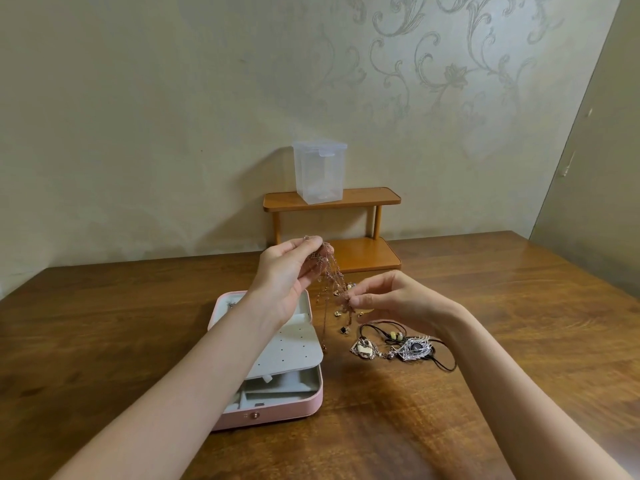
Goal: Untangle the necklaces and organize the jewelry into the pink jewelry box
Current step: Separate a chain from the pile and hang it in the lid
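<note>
My left hand (pixel 291 275) holds up a tangled bunch of thin rose-gold chains (pixel 330 275) by its top, above the table. Small charms (pixel 341 313) dangle from the bunch. My right hand (pixel 391 299) pinches the lower part of the tangle between thumb and fingers. The pink jewelry box (pixel 277 412) lies open under my left forearm, with grey compartments and a white perforated flap (pixel 287 351). On the table to the right lies a black cord necklace (pixel 446 365) with a silver feather pendant (pixel 414 348) and a pale oval pendant (pixel 363 349).
A small two-tier wooden shelf (pixel 360 199) stands against the wall behind my hands, with a clear plastic container (pixel 318 171) on its top tier. The wooden table (pixel 519 306) stretches wide to both sides.
</note>
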`<state>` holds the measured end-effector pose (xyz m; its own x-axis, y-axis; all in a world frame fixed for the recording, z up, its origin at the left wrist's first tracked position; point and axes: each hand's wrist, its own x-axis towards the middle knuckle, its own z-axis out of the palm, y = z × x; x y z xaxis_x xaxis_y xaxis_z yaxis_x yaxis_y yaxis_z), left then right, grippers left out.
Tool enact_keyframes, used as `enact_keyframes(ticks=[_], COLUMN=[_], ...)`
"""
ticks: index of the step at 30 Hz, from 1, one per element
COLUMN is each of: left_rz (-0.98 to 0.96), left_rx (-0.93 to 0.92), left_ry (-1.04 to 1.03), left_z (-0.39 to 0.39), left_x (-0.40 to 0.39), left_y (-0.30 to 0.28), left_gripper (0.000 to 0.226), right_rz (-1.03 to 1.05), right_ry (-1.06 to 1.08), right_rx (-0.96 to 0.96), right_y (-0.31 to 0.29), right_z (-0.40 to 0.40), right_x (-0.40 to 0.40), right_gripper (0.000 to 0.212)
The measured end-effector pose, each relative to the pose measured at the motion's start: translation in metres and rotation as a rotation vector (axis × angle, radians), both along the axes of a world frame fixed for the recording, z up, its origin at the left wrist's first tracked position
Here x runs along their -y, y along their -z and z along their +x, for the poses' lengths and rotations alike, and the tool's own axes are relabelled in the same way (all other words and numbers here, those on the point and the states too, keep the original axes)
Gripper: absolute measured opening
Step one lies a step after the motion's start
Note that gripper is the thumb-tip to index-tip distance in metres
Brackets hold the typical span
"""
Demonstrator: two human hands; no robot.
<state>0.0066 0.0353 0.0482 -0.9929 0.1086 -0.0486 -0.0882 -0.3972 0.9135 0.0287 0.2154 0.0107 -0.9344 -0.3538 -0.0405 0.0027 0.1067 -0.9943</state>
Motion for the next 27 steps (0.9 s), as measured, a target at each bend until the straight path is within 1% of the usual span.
enact_keyframes(ticks=[4, 7, 12, 16, 19, 22, 25, 27], left_rz=[0.007, -0.011, -0.017, -0.01, -0.012, -0.037, -0.071, -0.107], left_rx=[0.0, -0.002, 0.006, 0.01, 0.007, -0.001, -0.007, -0.025], left_ry=[0.004, 0.01, 0.017, 0.013, 0.01, 0.021, 0.024, 0.037], left_z=[0.001, 0.001, 0.001, 0.001, 0.002, 0.003, 0.004, 0.005], left_x=[-0.001, -0.001, 0.0, -0.002, -0.003, -0.004, -0.004, -0.006], left_y=[0.0, 0.0, 0.002, 0.002, 0.0, 0.001, 0.003, 0.004], left_gripper=[0.004, 0.005, 0.006, 0.006, 0.004, 0.005, 0.007, 0.007], right_rz=[0.108, 0.127, 0.118, 0.141, 0.134, 0.126, 0.169, 0.193], right_ry=[0.011, 0.053, 0.124, 0.08, 0.028, 0.06, 0.101, 0.1], right_rx=[-0.022, -0.038, -0.048, -0.032, -0.014, -0.013, -0.017, -0.053], right_y=[-0.002, -0.008, -0.019, -0.024, -0.021, -0.019, -0.019, -0.019], right_z=[0.002, 0.004, 0.004, 0.006, 0.006, 0.006, 0.004, 0.003], right_x=[-0.005, -0.012, -0.025, -0.025, -0.023, -0.024, -0.023, -0.016], right_gripper=[0.005, 0.013, 0.013, 0.009, 0.011, 0.006, 0.008, 0.01])
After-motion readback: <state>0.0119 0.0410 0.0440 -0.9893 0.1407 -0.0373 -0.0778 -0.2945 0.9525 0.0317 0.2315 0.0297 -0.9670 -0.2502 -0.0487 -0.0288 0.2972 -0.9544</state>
